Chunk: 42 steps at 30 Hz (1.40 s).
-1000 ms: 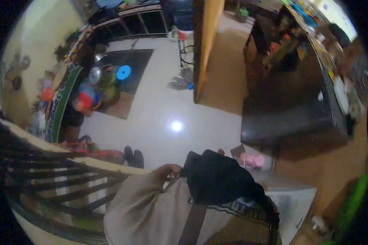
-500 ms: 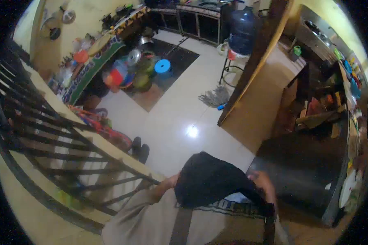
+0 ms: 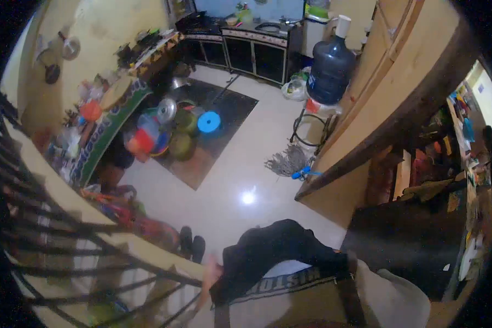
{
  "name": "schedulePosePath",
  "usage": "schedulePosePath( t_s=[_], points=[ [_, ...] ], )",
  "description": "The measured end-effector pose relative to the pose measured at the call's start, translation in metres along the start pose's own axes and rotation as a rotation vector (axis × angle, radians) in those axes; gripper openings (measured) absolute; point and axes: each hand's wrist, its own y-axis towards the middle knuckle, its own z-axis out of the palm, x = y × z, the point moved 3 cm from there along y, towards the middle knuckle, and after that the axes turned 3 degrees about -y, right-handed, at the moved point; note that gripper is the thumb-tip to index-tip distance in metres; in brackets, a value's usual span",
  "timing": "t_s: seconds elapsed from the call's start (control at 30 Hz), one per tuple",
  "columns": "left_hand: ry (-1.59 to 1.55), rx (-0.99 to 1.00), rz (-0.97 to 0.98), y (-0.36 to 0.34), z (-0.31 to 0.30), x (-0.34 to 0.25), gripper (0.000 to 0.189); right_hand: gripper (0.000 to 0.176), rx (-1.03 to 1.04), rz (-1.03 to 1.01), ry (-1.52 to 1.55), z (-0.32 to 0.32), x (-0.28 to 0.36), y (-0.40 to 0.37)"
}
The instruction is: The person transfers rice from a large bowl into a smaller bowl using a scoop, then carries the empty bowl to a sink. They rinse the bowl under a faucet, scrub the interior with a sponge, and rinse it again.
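A wide piece of black cloth [image 3: 281,246] is spread between my two hands, in front of my chest. My left hand [image 3: 213,271] is closed on its left edge, beside the stair railing. At the right end of the cloth, my right hand [image 3: 351,262] is mostly hidden in shadow, its fingers gathered at the fabric's edge. The front of my shirt [image 3: 295,284], with large dark lettering, shows just below the cloth.
A dark stair railing [image 3: 93,252] curves along the left. Past it stand black slippers [image 3: 192,245]. Pots and a blue lidded tub [image 3: 209,122] sit on a dark mat. A grey mop [image 3: 290,162], a large water jug [image 3: 332,71] on a stand and a wooden partition [image 3: 388,104] are ahead right.
The black cloth has been stretched wider and flatter. My left hand has moved left and down, my right hand slightly down. The camera view has tilted up toward the far cabinets.
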Motion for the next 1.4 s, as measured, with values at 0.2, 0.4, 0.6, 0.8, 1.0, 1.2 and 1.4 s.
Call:
schedulePosePath(
  t_s=[0.2, 0.4, 0.6, 0.8, 1.0, 1.2, 1.4],
  points=[
    [-0.197, 0.491, 1.23, -0.206, 0.083, -0.44, 0.044, 0.055, 0.104, -0.247, 0.086, 0.026, 0.108, 0.04],
    [0.117, 1.462, 2.151, -0.404, 0.134, -0.52, 0.039, 0.05, -0.043, 0.26, -0.244, -0.033, 0.057, 0.141],
    [0.188, 1.581, 2.063, -0.355, 0.184, -0.548, 0.039, 0.052, -0.114, 0.187, -0.238, -0.044, 0.123, 0.221],
    [0.197, 1.541, 1.996, -0.281, 0.252, -0.621, 0.039, 0.045, -0.061, 0.061, -0.573, -0.122, 0.215, 0.371],
    [0.182, 1.523, 1.966, -0.231, 0.291, -0.695, 0.041, 0.063, -0.191, 0.089, -0.626, -0.161, 0.283, 0.444],
    [0.205, 1.705, 1.905, -0.201, 0.342, -0.79, 0.043, 0.048, -0.568, -0.189, -0.484, -0.259, 0.348, 0.501],
    [-0.313, 2.216, 1.715, -0.183, 0.39, -0.935, 0.046, 0.032, -0.806, 0.484, -0.119, -0.297, 0.2, 0.475]
  ],
)
